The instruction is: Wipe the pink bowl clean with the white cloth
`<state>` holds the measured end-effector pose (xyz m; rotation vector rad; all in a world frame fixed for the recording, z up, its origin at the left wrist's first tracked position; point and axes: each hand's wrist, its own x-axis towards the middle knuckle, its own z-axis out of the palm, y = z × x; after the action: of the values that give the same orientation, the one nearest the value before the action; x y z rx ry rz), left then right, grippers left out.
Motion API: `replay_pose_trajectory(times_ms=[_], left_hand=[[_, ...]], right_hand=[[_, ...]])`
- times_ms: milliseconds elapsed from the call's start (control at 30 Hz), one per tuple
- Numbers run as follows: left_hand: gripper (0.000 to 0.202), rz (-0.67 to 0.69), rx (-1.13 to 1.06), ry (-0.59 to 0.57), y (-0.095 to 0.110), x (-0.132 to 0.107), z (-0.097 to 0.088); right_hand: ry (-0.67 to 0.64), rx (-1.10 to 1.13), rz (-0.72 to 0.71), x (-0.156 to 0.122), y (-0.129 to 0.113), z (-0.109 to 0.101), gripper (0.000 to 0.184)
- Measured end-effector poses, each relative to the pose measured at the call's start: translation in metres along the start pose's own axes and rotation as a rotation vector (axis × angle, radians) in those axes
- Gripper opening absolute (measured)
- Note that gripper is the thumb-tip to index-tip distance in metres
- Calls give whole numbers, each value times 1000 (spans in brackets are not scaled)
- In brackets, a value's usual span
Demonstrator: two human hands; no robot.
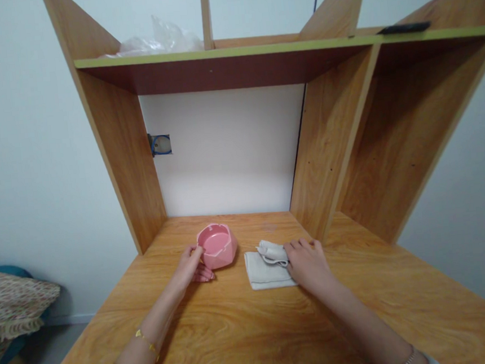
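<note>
My left hand (194,265) grips the left side of a pink faceted ashtray (220,256), thumb at its rim and the other fingers low beside it. The ashtray has notches in its rim and tilts slightly toward me; whether its base touches the desk I cannot tell. To the right, a light grey cloth (265,276) lies folded flat, with a bunched part of it on top. My right hand (307,262) is closed over the right end of that bunched part, its fingertips partly hidden.
The wooden desk (221,331) has side panels and a shelf (239,52) above. A clear plastic bag (162,39) and a flat black object (405,28) lie up there. An open wall socket box (162,145) shows wires. Patterned fabric (15,298) drapes at far left.
</note>
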<state>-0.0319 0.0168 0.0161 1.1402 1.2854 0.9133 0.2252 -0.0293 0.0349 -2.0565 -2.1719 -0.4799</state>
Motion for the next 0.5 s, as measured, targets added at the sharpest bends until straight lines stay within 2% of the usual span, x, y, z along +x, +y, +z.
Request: replay_pose_trajectory(times_ms=[100,300,500], left_hand=[[39,-2,36,-18,-4,-3,9],[34,-31,115,-100,-8,0,19],[35,-33,147,-156,-10,6,16]], right_hand=[[25,-7,-5,0,6,0,22],[37,133,-151,-4,-10,3,33],[-13,139,-107,1,-9,12,18]])
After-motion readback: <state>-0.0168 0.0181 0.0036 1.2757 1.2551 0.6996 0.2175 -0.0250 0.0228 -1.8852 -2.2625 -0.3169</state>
